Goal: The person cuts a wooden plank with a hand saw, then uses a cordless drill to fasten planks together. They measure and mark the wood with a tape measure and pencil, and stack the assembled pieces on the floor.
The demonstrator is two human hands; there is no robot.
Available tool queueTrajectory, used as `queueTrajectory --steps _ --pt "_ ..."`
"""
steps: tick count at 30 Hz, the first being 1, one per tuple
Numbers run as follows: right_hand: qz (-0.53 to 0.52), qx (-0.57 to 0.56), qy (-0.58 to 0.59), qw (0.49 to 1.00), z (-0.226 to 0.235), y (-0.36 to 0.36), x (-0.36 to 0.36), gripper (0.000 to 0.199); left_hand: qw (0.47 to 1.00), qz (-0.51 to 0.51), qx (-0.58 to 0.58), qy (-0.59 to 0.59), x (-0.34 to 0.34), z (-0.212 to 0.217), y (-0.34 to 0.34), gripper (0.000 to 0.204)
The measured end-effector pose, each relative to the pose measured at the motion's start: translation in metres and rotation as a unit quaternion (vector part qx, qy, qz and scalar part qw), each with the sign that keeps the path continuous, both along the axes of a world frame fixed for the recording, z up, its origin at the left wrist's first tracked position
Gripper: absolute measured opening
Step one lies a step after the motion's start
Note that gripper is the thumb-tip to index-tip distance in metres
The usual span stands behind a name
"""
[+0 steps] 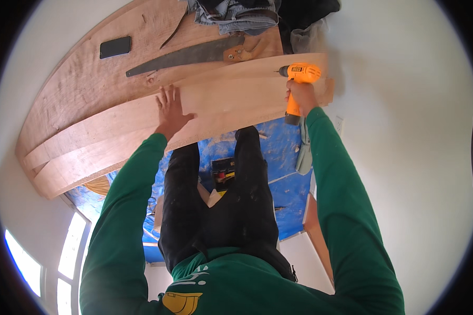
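My left hand (171,109) lies flat, fingers spread, on a long pale wooden board (226,102) that rests on a wooden workbench (84,86). My right hand (301,94) grips the handle of an orange power drill (300,79). The drill's bit points left against the right end of a second board (257,65) lying just behind the first. Both arms wear green sleeves.
A handsaw (189,55) with a wooden handle and a black phone (115,46) lie on the bench behind the boards. Folded denim cloth (231,13) sits at the bench's far edge. Below, a blue tarp (286,178) covers the floor, with small tools on it. White walls surround.
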State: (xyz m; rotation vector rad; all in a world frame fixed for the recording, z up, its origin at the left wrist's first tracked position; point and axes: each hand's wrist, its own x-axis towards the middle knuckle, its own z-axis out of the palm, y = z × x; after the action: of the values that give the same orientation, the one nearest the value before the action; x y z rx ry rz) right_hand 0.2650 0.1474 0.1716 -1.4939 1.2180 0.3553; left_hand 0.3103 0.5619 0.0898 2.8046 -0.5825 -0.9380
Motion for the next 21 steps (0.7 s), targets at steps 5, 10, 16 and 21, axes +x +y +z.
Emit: queueTrajectory --steps 5,10,16,21 --pt "0.035 0.017 -0.002 0.999 0.011 -0.01 0.002 0.018 0.959 0.079 -0.271 -0.023 -0.009 -0.014 -0.123 0.068" --pt "0.026 0.04 0.002 0.999 0.011 -0.023 -0.001 0.019 0.92 0.141 -0.363 0.046 0.002 -0.039 -0.259 0.062" --pt "0.039 0.048 -0.002 0.998 0.002 -0.031 -0.012 0.017 0.955 0.092 -0.281 0.023 0.012 -0.08 -0.326 0.033" --pt "0.018 0.032 -0.024 0.999 0.005 -0.021 -0.013 0.013 0.952 0.044 -0.304 0.007 0.015 -0.094 -0.322 0.012"
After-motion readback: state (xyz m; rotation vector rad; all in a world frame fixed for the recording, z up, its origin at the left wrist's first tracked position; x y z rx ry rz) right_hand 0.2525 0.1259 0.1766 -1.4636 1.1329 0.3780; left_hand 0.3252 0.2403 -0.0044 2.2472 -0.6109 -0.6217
